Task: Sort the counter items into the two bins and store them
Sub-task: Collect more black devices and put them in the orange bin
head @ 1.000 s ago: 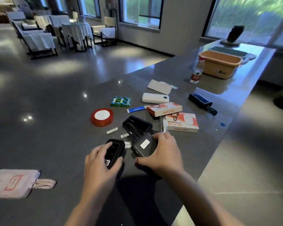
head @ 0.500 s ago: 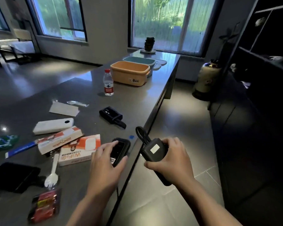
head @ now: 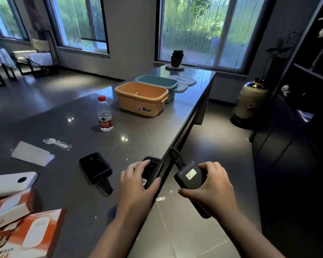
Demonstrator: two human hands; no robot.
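Grey stone worktop (head: 138, 131): long slab running away from the person toward the window, its right edge passing between the two hands
Left hand (head: 136, 181): fingers curled over a small black handheld device with a dark screen (head: 150, 172), gripping it just above the worktop's right edge
Right hand (head: 211, 185): thumb and fingers wrapped round a black rounded pouch with a white label and a looped strap (head: 190, 175), held out past the edge, over the floor
Orange plastic bin (head: 141, 98): open-topped, at the far end of the worktop, straight ahead of both hands and well apart from them
Teal plastic bin (head: 157, 82): just behind the orange one, touching or nearly so; pale lids (head: 183, 80) lie beside it
Key relation: both carried items lie on the near side of the bins, and the worktop's long axis points from the hands to them; the left hand is slightly nearer the orange bin
Likely step: carrying the pair forward to drop them in; which bin suits each I cannot tell
Left behind: clear water bottle with red cap (head: 104, 114), black power bank (head: 95, 167), white power bank (head: 11, 181), orange-and-white boxes (head: 26, 233), white paper packet (head: 31, 153)
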